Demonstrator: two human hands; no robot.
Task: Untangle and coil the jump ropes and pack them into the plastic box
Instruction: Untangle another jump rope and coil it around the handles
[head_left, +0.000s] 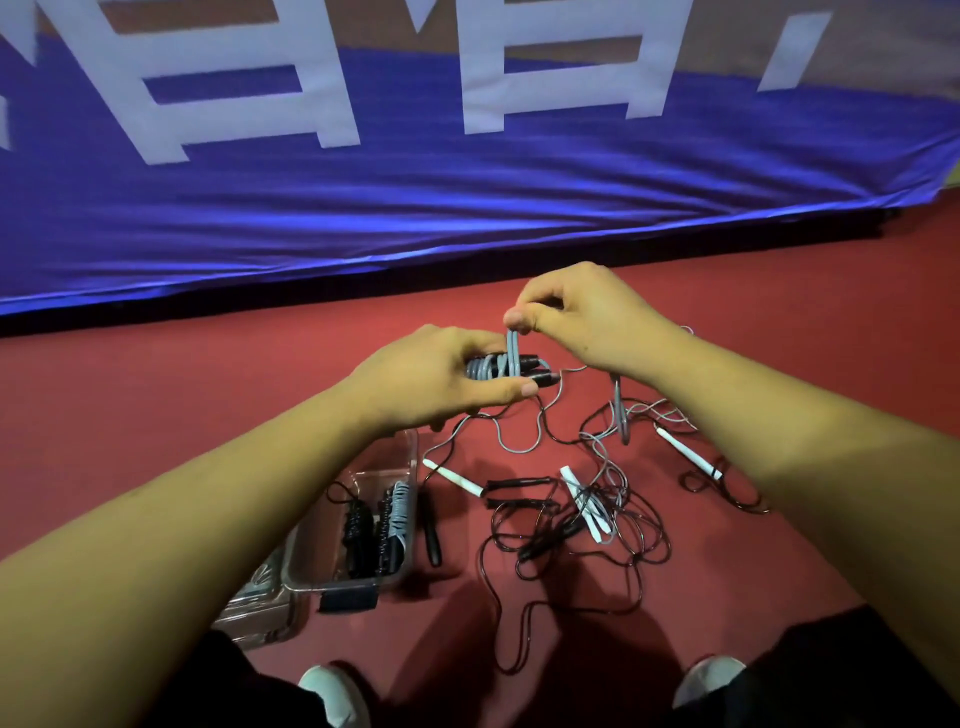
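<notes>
Left hand (441, 371) grips the sideways-lying coiled rope (493, 366), handles pointing right; right hand (582, 317) pinches its loop.

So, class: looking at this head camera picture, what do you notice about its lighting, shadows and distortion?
Head view: the wide angle bows the blue banner and its lower edge; light comes from above, casting dark shadows on the red floor near the white shoes; the banner's folds show sheen; the forearms stretch large at the edges.

The plastic box (363, 519) is clear and shiny. The banner (467, 208) behind it is smooth, shiny blue cloth.
</notes>
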